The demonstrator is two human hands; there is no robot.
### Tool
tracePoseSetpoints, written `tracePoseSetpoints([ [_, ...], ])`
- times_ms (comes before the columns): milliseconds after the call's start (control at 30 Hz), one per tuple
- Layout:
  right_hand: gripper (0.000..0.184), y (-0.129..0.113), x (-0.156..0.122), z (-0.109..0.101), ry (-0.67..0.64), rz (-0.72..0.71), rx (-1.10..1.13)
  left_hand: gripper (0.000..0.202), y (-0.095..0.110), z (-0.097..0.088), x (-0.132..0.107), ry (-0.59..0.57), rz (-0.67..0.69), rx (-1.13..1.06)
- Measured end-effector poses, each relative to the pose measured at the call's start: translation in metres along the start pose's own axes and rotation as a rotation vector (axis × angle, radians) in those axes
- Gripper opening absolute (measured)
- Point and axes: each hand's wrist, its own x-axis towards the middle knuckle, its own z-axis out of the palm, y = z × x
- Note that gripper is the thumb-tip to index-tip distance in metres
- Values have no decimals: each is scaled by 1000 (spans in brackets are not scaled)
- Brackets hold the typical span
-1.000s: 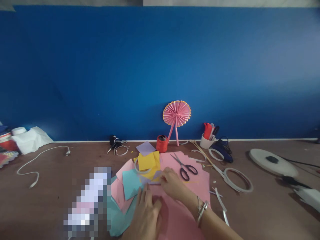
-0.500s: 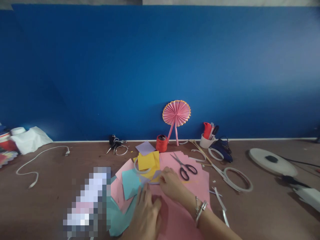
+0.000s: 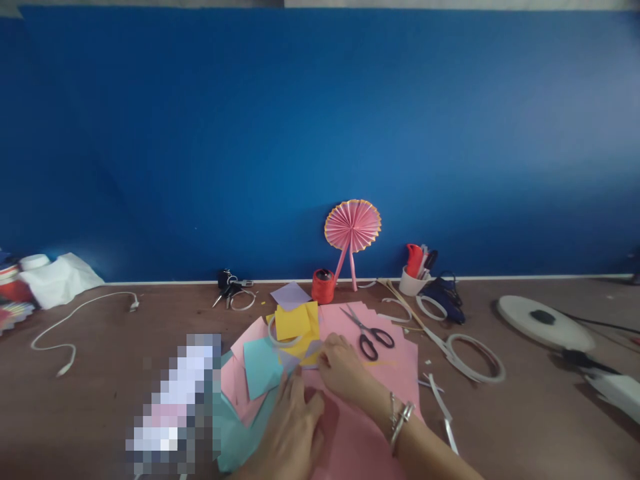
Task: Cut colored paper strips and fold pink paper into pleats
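Observation:
My left hand (image 3: pixel 295 417) lies with fingers stretched over the papers, at the lower edge of a light blue paper square (image 3: pixel 261 368). To its right, my right hand (image 3: pixel 345 367) has its fingers curled down at the edge of a small purple paper (image 3: pixel 312 360); its thumb tip is hidden. Both hands are above a large pink sheet (image 3: pixel 395 393). Black-handled scissors (image 3: pixel 369 333) rest on that sheet beyond my right hand. Yellow paper squares (image 3: pixel 293 323) with a white tape ring (image 3: pixel 273 332) on them are just ahead of my fingers.
A pink pleated paper fan (image 3: pixel 353 227) leans against the blue wall beside a red spool (image 3: pixel 323 287). Farther right are a white pen cup (image 3: pixel 413 283), a white tape roll (image 3: pixel 475 360) and a white disc (image 3: pixel 545 323). Keys (image 3: pixel 233 287) and a white cable (image 3: pixel 75 310) are left.
My left hand has shifted very slightly, with its fingers still on the papers. The right hand stays at the purple paper; little else differs.

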Motion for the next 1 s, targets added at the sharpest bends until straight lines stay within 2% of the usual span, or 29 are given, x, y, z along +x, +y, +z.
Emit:
tracePoseSetpoints([
  [400,28,15,-5,-8,-75,-122,-132,31,-3,7,1,40,35,-13],
  [667,26,23,-6,-17,-103,-84,-133,29,-4,9,2,28,34,3],
  [1000,26,22,-6,-18,-112,0,-102,27,2,-5,3,-22,10,-38],
])
